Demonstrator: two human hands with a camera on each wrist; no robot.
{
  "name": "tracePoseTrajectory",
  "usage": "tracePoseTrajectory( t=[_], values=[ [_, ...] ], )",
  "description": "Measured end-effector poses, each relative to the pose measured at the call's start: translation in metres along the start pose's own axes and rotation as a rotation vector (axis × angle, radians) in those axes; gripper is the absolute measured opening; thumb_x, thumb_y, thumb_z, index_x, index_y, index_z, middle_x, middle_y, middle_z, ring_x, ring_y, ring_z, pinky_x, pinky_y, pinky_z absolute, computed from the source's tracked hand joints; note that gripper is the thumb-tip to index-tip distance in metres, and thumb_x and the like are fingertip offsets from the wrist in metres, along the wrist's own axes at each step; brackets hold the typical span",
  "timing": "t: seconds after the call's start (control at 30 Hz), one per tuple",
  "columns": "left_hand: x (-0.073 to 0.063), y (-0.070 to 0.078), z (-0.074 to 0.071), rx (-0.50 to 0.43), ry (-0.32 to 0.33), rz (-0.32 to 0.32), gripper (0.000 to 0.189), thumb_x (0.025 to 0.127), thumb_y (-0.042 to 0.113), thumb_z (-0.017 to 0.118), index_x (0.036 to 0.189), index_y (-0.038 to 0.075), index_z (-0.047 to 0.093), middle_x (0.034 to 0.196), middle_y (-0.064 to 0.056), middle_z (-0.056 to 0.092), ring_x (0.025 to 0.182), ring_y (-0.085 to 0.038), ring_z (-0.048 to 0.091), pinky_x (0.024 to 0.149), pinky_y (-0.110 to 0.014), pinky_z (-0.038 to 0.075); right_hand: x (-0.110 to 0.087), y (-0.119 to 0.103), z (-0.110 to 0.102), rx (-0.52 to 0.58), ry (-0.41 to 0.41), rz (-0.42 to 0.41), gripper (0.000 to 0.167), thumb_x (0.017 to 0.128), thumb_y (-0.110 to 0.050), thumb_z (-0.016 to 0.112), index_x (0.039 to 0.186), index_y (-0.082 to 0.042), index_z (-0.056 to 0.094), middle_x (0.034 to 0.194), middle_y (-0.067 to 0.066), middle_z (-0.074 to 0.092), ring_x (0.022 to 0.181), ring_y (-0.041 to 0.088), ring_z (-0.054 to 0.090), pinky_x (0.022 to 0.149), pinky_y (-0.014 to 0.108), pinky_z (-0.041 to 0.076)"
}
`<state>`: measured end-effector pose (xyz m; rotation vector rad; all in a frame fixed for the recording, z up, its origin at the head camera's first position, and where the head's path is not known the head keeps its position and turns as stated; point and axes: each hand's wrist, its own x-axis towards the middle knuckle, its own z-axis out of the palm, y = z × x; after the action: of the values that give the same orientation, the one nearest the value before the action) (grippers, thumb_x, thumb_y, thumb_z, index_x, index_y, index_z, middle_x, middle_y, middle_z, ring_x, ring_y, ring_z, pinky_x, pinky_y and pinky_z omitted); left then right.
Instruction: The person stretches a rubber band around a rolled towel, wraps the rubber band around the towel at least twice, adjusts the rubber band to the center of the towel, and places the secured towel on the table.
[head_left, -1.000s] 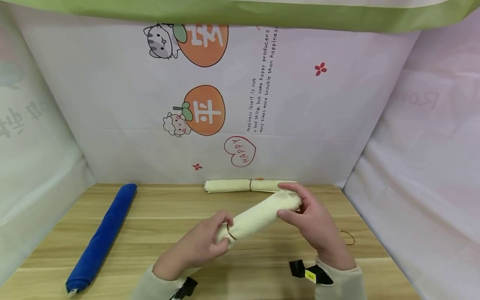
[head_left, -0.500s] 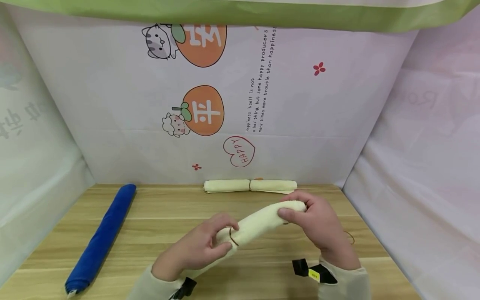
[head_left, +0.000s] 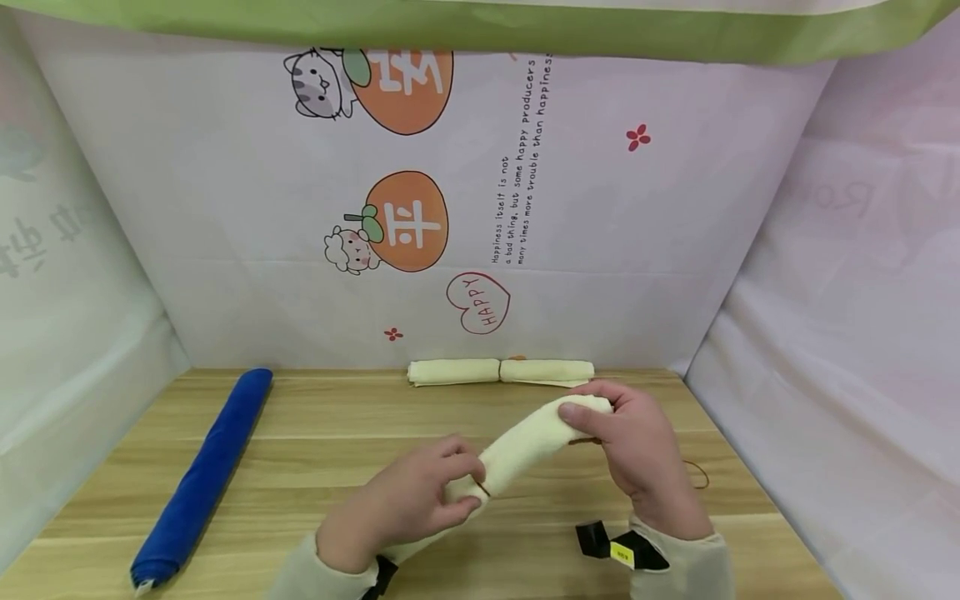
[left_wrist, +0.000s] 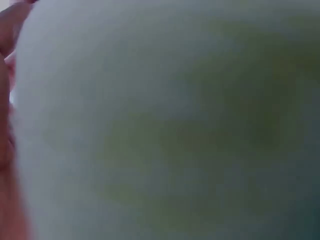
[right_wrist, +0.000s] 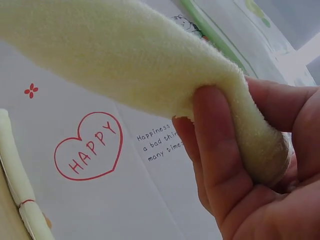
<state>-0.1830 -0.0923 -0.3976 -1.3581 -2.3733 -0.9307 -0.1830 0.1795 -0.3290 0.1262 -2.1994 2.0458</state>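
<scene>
So the biggest thing here is the white fabric backdrop point(head_left: 585, 208) with orange cartoon prints, and below it a light wood-grain desk point(head_left: 337, 417). On the desk's left side lies a long royal-blue cloth roll point(head_left: 204, 483), slanting, well apart from everything else. The cream fuzzy towel roll point(head_left: 528, 446) is mid-desk in both hands, bent, right end higher; can't tell if its low end touches the desk. Another cream cloth roll point(head_left: 457, 372), tied at the middle, lies along the back edge by the backdrop. The right hand point(head_left: 641, 446) grips the fuzzy one's upper end, thumb on top; the left hand point(head_left: 416, 496) has thumb and fingers curled round it right at the thin brown band point(head_left: 483, 489). Near the right wrist there's a thin orange-brown loop point(head_left: 707, 477) on the desk. Left wrist cam's just blur, btw.
</scene>
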Motion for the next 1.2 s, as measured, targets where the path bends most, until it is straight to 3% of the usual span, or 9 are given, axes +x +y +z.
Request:
tracePoseTrajectory(
  t=[0.1,0.27,0.43,0.6,0.77,0.9,1.0,1.13,1.2],
  values=[
    [-0.001,0.0,0.001,0.03,-0.041,-0.004,0.016,0.088,0.014,0.075,0.09,0.017,0.06,0.107,0.004,0.054,0.062,0.004,0.047,0.062,-0.011,0.043,0.001,0.001,0.001,-0.026,0.011,0.01,0.025,0.081,-0.001,0.08,0.1,0.012,0.069,0.094,0.014,0.064,0.075,0.021,0.065,0.07,0.036,0.057],
    [-0.004,-0.003,0.001,0.036,-0.06,0.004,0.023,0.085,0.011,0.075,0.079,0.021,0.055,0.116,0.002,0.054,0.073,-0.001,0.052,0.064,-0.013,0.043,0.004,0.004,-0.001,-0.001,0.05,0.036,0.022,0.084,0.0,0.077,0.101,0.011,0.069,0.104,0.015,0.06,0.08,0.021,0.064,0.069,0.036,0.057],
    [-0.005,-0.002,-0.004,-0.004,-0.018,-0.089,0.023,0.087,0.019,0.077,0.099,0.019,0.058,0.127,0.003,0.05,0.091,-0.01,0.059,0.075,-0.025,0.05,0.006,0.005,-0.001,0.086,0.046,0.058,0.023,0.088,0.001,0.073,0.103,0.016,0.063,0.103,0.017,0.058,0.079,0.022,0.064,0.066,0.036,0.058],
    [-0.001,0.0,0.002,0.042,0.034,-0.105,0.04,0.089,0.025,0.077,0.119,0.014,0.053,0.121,0.005,0.053,0.096,-0.011,0.055,0.088,-0.033,0.049,0.005,0.003,0.006,0.101,0.019,0.085,0.026,0.091,-0.005,0.072,0.103,0.015,0.059,0.1,0.018,0.059,0.078,0.023,0.064,0.065,0.035,0.057],
    [-0.001,0.0,0.004,-0.023,-0.026,-0.229,0.037,0.092,0.014,0.07,0.124,0.016,0.051,0.101,0.007,0.058,0.063,-0.004,0.046,0.062,-0.025,0.049,0.004,0.004,0.006,0.074,0.003,0.093,0.023,0.092,-0.008,0.071,0.102,0.009,0.058,0.102,0.018,0.056,0.08,0.025,0.062,0.062,0.035,0.057],
    [-0.005,-0.001,-0.001,-0.159,-0.041,-0.29,0.035,0.096,0.009,0.062,0.125,0.022,0.049,0.064,0.013,0.043,0.043,0.004,0.031,0.042,-0.02,0.036,0.004,0.005,-0.004,-0.157,-0.058,0.059,0.033,0.095,-0.022,0.07,0.121,-0.004,0.061,0.122,0.017,0.052,0.096,0.031,0.059,0.072,0.04,0.055],
    [-0.007,-0.003,-0.004,-0.2,-0.013,-0.273,0.035,0.097,0.006,0.058,0.124,0.024,0.049,0.054,0.015,0.029,0.043,0.005,0.026,0.041,-0.019,0.033,0.003,0.006,-0.014,-0.293,-0.144,-0.033,0.04,0.096,-0.029,0.068,0.132,-0.015,0.059,0.132,0.016,0.049,0.107,0.033,0.054,0.084,0.041,0.049],
    [-0.008,-0.005,-0.008,-0.223,0.015,-0.262,0.034,0.097,0.006,0.056,0.123,0.026,0.05,0.055,0.015,0.025,0.045,0.003,0.025,0.045,-0.019,0.032,0.001,0.007,-0.023,-0.173,-0.274,-0.131,0.045,0.094,-0.012,0.07,0.136,-0.01,0.055,0.127,0.021,0.051,0.101,0.028,0.058,0.085,0.036,0.049],
    [-0.008,-0.005,-0.009,-0.238,0.025,-0.261,0.033,0.097,0.006,0.056,0.122,0.027,0.051,0.058,0.014,0.027,0.047,0.002,0.026,0.046,-0.019,0.033,0.001,0.007,-0.025,-0.092,-0.275,-0.142,0.041,0.091,-0.005,0.071,0.129,-0.005,0.058,0.119,0.02,0.054,0.093,0.024,0.061,0.079,0.032,0.052]
  ],
)
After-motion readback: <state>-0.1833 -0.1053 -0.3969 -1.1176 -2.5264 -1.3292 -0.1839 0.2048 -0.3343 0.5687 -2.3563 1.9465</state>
